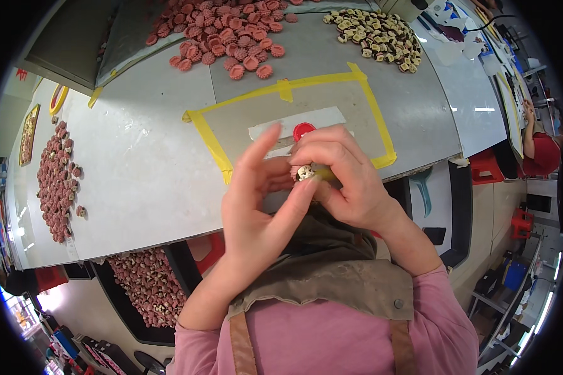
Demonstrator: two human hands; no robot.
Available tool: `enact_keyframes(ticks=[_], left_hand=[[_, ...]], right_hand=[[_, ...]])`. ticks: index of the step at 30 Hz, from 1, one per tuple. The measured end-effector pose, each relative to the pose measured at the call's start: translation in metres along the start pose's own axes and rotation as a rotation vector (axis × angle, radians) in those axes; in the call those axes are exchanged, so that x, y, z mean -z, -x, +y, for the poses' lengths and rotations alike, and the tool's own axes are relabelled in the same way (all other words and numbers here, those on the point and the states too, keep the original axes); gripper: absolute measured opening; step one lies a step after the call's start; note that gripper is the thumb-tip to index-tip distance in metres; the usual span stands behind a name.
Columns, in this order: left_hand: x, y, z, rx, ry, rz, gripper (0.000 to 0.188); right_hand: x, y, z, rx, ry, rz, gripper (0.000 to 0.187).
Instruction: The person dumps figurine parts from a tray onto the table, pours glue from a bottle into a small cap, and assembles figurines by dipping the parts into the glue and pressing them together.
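Observation:
In front of my apron, both hands meet at a small piece made of a pink ridged cup [293,173] and a cream part with dark spots [304,172]. My left hand [256,190] is closed on it, thumb pressed to its near side and fingers curled behind. Bent over it from the other side, my right hand [350,172] has its fingertips on the pink cup. A yellow-green thing [324,175] shows between my right thumb and fingers; its kind is unclear. Just beyond my fingers, a red round disc [303,130] lies on a white strip [325,119].
Yellow tape [209,140] frames the work area. Loose pink ridged cups [231,37] and cream-and-dark pieces [381,37] are heaped at the back. Joined pieces [57,181] lie at the left; more fill a black bin [147,287] below the table edge. Another person [541,153] is at far right.

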State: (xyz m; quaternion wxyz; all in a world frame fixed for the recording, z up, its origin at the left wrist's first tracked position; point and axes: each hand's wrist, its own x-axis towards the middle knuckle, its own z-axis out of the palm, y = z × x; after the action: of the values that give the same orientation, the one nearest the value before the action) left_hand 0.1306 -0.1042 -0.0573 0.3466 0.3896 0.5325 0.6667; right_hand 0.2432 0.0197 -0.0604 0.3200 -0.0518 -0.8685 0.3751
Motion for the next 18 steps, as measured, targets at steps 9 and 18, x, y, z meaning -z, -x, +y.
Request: enact_keyframes(ticks=[9, 18], left_hand=[[-0.008, -0.008, 0.006, 0.059, -0.042, 0.049, 0.043], [0.127, -0.018, 0.028, -0.244, -1.579, 0.328, 0.026]], right_hand=[[0.009, -0.001, -0.001, 0.053, 0.130, 0.064, 0.035], [0.117, -0.004, 0.048, -0.331, 0.390, 0.104, 0.029]])
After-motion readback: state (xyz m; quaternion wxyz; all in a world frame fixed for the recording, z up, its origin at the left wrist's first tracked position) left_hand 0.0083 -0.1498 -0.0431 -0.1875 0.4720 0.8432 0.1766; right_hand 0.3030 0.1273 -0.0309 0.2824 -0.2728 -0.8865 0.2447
